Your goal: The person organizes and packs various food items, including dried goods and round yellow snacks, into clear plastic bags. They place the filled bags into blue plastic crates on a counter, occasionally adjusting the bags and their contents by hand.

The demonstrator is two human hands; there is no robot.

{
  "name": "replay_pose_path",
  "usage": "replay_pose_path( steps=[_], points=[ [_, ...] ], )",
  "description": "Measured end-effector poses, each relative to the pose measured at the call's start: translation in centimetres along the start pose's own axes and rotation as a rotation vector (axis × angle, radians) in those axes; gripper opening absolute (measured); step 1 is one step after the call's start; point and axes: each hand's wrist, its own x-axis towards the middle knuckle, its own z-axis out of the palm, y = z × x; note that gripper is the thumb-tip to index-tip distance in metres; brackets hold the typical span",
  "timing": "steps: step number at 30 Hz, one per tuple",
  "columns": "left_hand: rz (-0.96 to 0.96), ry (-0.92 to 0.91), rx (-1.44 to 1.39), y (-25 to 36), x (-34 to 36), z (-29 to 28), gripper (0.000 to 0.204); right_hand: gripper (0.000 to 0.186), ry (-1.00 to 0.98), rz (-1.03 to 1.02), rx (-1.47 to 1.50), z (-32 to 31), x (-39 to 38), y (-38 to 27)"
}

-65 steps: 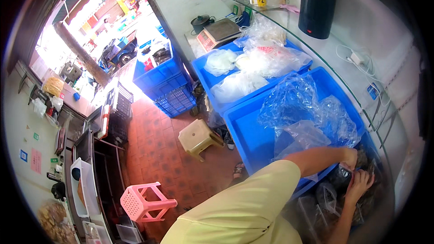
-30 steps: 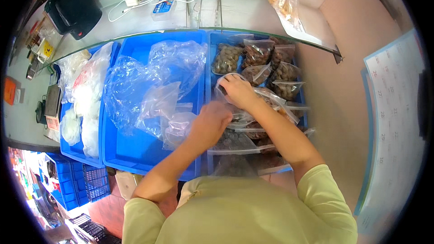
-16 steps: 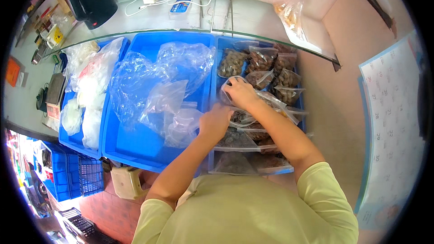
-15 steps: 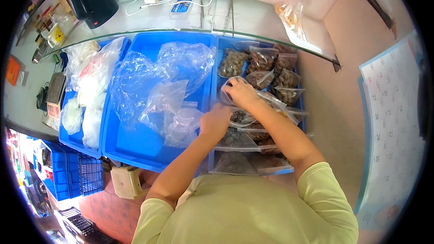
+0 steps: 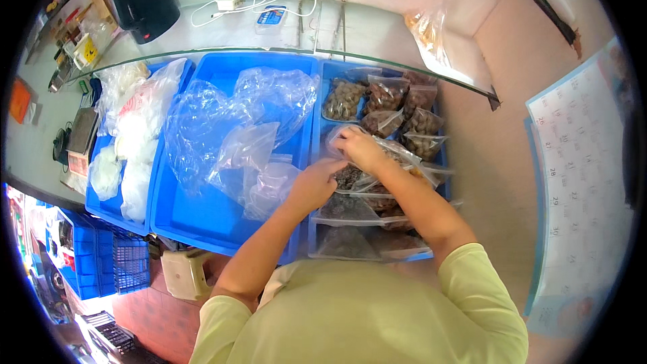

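Note:
My right hand has curled fingers gripping the top of a clear plastic bag in the blue tray of bagged goods. Just below and left of it, my left hand is closed at the same row of bags, its fingertips near a bag of dark, speckled contents; what they hold is hidden. Several zip bags of brown dried goods fill that tray around both hands.
Left are a blue tray with loose clear bags and another with white bags. A glass shelf holds a black appliance and white cable. A calendar stands right; a stool and crates are low left.
Since 2.2 seconds ago the view has swung round to face the trays squarely. Over the last half second my right hand has shifted slightly down; my left hand's index finger reaches further right.

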Motion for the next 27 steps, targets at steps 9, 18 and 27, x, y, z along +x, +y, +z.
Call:
replay_pose_path(
  steps=[9,18,27],
  points=[
    [0.036,0.007,-0.035,-0.3,0.5,0.3,0.052,0.038,0.237,-0.092,0.136,-6.8,-4.5,-3.7],
    [0.112,0.034,-0.025,-0.9,0.8,0.9,0.048,0.03,0.046,-0.051,0.038,-8.6,-7.7,-6.6],
    [0.401,0.024,0.391,-1.0,1.6,-2.1,0.013,0.007,0.146,0.157,-0.022,-6.7,-10.4,-1.9]
  ],
)
